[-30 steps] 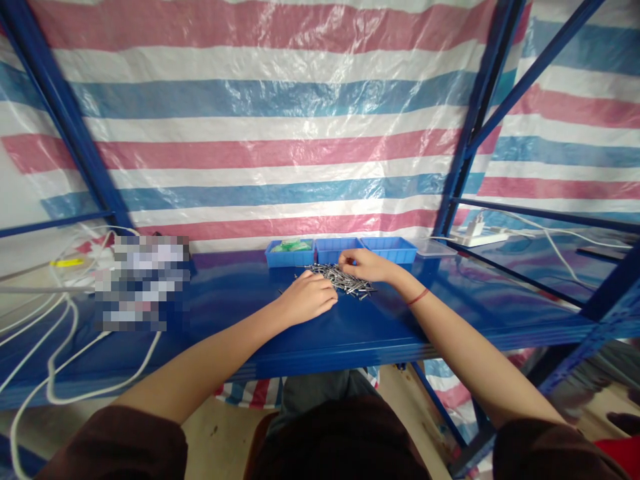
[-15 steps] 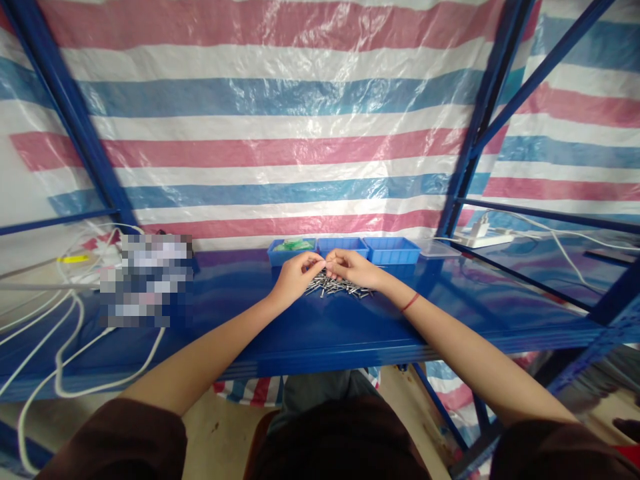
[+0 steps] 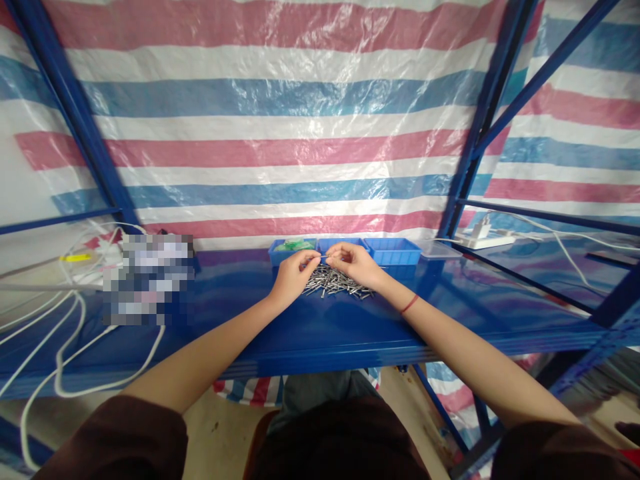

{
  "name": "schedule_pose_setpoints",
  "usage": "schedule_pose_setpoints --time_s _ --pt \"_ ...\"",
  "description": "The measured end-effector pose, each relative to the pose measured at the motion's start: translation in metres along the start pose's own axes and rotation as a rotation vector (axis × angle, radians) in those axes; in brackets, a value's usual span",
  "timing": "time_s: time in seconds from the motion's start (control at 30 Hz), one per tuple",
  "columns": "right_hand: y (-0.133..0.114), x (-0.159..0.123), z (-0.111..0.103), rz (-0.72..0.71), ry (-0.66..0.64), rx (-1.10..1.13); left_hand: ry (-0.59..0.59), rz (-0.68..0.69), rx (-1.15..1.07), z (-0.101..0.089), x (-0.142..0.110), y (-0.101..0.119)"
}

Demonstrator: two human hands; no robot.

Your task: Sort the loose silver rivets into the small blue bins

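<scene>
1. Now both hands hover raised above the pile of nails (image 3: 336, 283); 1 second ago the left hand (image 3: 293, 277) lay fisted on the shelf at the pile's near edge and the right hand (image 3: 356, 263) reached over its far side, and half a second ago they had already met above it.
2. Between them a single thin nail (image 3: 325, 256) is stretched level, pinched at each end by thumb and forefinger, the other fingers loosely curled; it sits a little higher than half a second ago.
3. Underneath is a glossy blue metal shelf (image 3: 310, 333) in a blue rack, backed by a striped red, white and blue tarp (image 3: 280, 127).
4. At the back stand 3 blue bins (image 3: 393, 251) in a row, the left one holding something green, with a clear tray (image 3: 439, 249) just beside them on the right.
5. White cables (image 3: 60, 347) loop across the left end, and a white power strip (image 3: 487, 237) lies on the neighbouring shelf to the right.
6. Silver-grey and slender, the nails lie in a loose, criss-crossed heap just in front of the bins.
</scene>
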State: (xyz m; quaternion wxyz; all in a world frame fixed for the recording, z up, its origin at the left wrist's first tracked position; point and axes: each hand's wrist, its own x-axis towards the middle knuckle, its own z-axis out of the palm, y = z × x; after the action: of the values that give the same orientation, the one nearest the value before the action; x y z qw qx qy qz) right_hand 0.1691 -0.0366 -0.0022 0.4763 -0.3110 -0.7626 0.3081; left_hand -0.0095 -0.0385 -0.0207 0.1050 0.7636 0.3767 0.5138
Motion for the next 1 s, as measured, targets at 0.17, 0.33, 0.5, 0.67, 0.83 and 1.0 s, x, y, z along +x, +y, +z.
schedule_pose_setpoints --time_s 0.17,0.33,0.5,0.67,0.83,1.0 --pt "-0.006 -0.005 0.003 -0.092 0.004 -0.176 -0.077 -0.001 0.027 0.002 0.000 -0.004" --pt "-0.001 0.003 -0.011 -0.209 0.149 -0.484 -0.074 0.077 0.159 0.000 -0.001 0.003" --pt "0.028 0.022 -0.041 -0.180 0.419 -0.763 -0.404 0.241 0.316 -0.009 -0.008 0.022" --pt "0.049 0.025 -0.054 -0.095 0.391 -1.034 -0.604 0.283 0.557 -0.008 -0.017 0.032" --pt "0.034 0.018 -0.054 -0.094 0.267 -0.913 -0.629 0.278 0.603 -0.009 -0.017 0.032" --pt "0.012 0.007 -0.044 -0.193 -0.009 -0.781 -0.621 0.232 0.603 -0.011 -0.014 0.028"
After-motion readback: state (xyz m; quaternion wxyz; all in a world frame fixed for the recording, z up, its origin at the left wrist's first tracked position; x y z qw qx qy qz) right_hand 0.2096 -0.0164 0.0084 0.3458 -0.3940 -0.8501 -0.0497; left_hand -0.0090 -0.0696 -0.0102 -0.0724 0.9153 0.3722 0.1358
